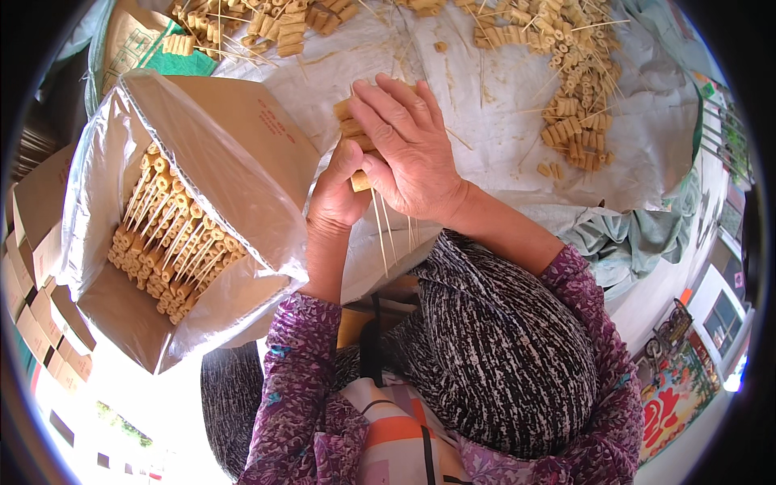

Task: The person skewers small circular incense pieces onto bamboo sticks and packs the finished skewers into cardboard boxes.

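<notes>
Nearest the camera is the front of the person's clothing (pixel 394 440), pale with orange bands, between two purple flowered sleeves (pixel 295 352) at the lower edge. A bent knee (pixel 509 347) in black-and-white speckled cloth rises beside it. Beyond the knee, the two hands meet around a bunch of skewers (pixel 349 127), tan rolls upward and bare sticks (pixel 380 230) pointing down toward the lap. The left hand (pixel 333 190) is closed on the skewers, its thumb against the rolls and its other fingers mostly hidden. The right hand (pixel 408 149) lies over the bunch from the other side, fingers extended and thumb near the left thumb; whether it grips or only presses cannot be told. Just left of the hands, a carton (pixel 234 133) lined with clear plastic stands tilted, its mouth toward the camera, with packed skewers (pixel 174 234) in rows inside. Behind the hands spreads a whitish sheet (pixel 485 170), bearing a heap of rolls (pixel 578 121) at right, more rolls (pixel 279 28) along the top and one loose roll (pixel 440 47). Crumpled grey-green cloth (pixel 638 242) lies at the sheet's right edge.
</notes>
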The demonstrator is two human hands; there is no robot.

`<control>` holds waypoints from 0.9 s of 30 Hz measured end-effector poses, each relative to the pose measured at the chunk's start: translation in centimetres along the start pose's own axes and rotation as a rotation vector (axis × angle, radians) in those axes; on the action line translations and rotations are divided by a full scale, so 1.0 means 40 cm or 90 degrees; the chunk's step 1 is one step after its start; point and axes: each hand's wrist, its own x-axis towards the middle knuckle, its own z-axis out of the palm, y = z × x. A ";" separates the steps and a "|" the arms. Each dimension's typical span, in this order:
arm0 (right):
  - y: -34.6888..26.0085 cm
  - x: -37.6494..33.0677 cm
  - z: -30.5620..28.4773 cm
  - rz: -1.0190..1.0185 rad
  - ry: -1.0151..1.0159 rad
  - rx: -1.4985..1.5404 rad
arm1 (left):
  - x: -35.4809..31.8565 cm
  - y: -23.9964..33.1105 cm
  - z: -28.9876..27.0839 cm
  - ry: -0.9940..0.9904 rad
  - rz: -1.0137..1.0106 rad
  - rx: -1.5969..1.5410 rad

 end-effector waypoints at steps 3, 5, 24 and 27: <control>0.010 0.007 -0.015 0.018 -0.017 0.120 | 0.007 -0.005 -0.026 0.022 -0.038 -0.050; 0.029 0.004 -0.037 0.080 0.013 0.249 | 0.007 0.003 -0.008 0.063 -0.055 -0.081; 0.021 -0.030 -0.032 0.625 0.130 0.903 | 0.030 -0.012 0.125 0.055 0.162 0.411; -0.006 -0.006 -0.065 0.616 0.159 0.999 | 0.008 0.015 0.159 0.037 0.196 0.307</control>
